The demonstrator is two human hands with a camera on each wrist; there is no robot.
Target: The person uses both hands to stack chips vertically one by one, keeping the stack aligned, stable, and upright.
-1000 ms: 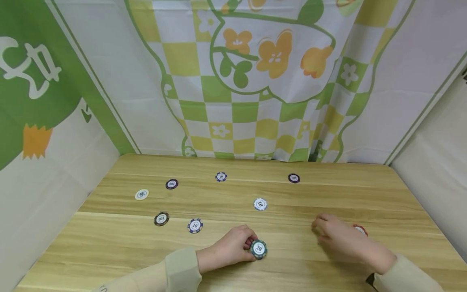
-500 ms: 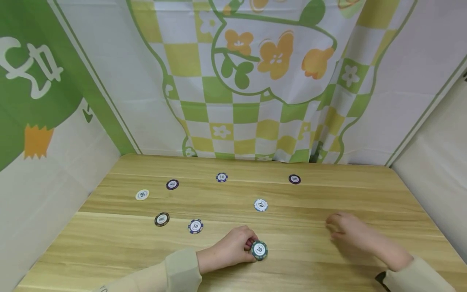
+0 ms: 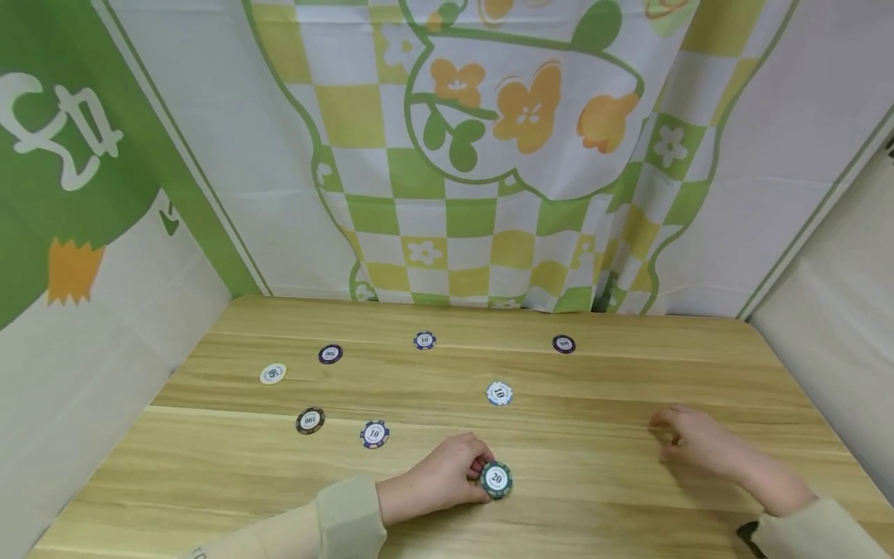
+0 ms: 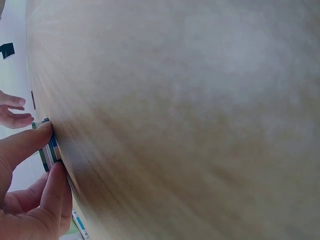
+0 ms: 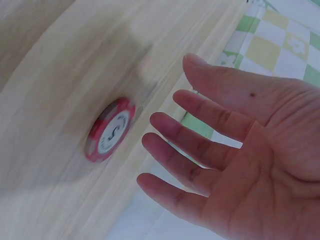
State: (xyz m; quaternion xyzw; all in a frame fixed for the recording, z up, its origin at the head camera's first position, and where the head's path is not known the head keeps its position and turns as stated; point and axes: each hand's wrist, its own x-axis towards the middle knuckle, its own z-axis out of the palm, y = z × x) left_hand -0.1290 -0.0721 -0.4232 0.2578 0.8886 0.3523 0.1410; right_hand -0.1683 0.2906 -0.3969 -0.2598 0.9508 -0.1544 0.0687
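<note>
My left hand (image 3: 447, 472) grips the edge of a stack of poker chips (image 3: 497, 479) at the front middle of the table, a green chip marked 20 on top. In the left wrist view, thumb and fingers pinch the stack (image 4: 51, 145), whose edges show green, white and blue. Over the table's right side hovers my right hand (image 3: 708, 444), its fingers loosely bent and holding nothing. A red poker chip (image 5: 111, 131) marked 5 lies flat on the wood near those fingertips; in the head view that hand hides it.
Single chips lie spread on the wooden table (image 3: 594, 481): a white-and-blue 10 (image 3: 499, 393), a blue 10 (image 3: 374, 434), a black 100 (image 3: 310, 420), a pale yellow chip (image 3: 273, 373), two purple ones, and another blue one (image 3: 424, 340). A patterned curtain (image 3: 468, 213) borders the back.
My right hand has moved to the right across the table, now covering the red chip that showed beside it a second ago. My left hand stays on the stack.
</note>
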